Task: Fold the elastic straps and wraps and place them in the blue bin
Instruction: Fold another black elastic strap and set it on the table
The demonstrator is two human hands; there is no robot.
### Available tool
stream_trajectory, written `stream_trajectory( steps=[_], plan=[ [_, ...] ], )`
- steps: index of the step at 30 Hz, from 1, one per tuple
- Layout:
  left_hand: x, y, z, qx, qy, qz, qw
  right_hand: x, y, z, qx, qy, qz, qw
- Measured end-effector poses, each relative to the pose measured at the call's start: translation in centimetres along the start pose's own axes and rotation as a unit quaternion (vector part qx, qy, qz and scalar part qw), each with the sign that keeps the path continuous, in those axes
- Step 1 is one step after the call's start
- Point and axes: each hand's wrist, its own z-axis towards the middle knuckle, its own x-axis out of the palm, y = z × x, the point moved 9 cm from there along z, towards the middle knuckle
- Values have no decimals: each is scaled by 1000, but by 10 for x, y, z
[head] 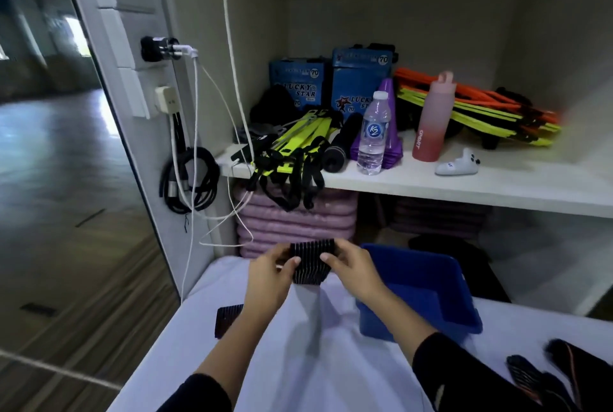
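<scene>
A black ribbed elastic wrap [311, 261] is held above the white-covered table [311, 345], just left of the blue bin [428, 285], which serves here as the landmark. The wrap is gripped at its left edge by the left hand [269, 274], thumb laid over the front, and at its right edge by the right hand [353, 265], fingers curled behind; both hands are closed on it. A second black ribbed wrap [227, 318] lies flat on the table, farther left of the bin and partly hidden by the left forearm. The bin's inside is seen only in part, and no contents can be made out. Near the table's right corner, nearer the camera than the bin, black gloves [530, 375] with orange trim are laid. Behind and above the bin, a white shelf [464, 186] carries a clear water bottle [374, 134], a pink bottle [433, 119], purple cones [389, 119] and yellow-green strapped gear [298, 142].
</scene>
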Motion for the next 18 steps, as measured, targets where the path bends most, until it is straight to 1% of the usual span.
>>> stream_trajectory(
  steps=[5, 8, 10, 13, 15, 18],
  plan=[
    [40, 82, -101, -86, 129, 25, 988, 50, -85, -97, 91, 75, -56, 991],
    [55, 113, -156, -110, 204, 49, 972, 72, -123, -157, 137, 112, -76, 981],
    [63, 128, -187, -122, 240, 64, 961, 83, -140, -189, 148, 140, -98, 974],
    [68, 139, -222, -142, 268, 60, 951, 92, -156, -224, 152, 172, -122, 966],
    [73, 143, -240, -142, 291, 64, 944, 98, -161, -243, 147, 207, -145, 956],
    [81, 150, -263, -131, 346, 108, 923, 103, -164, -263, 130, 254, -174, 943]
  ],
)
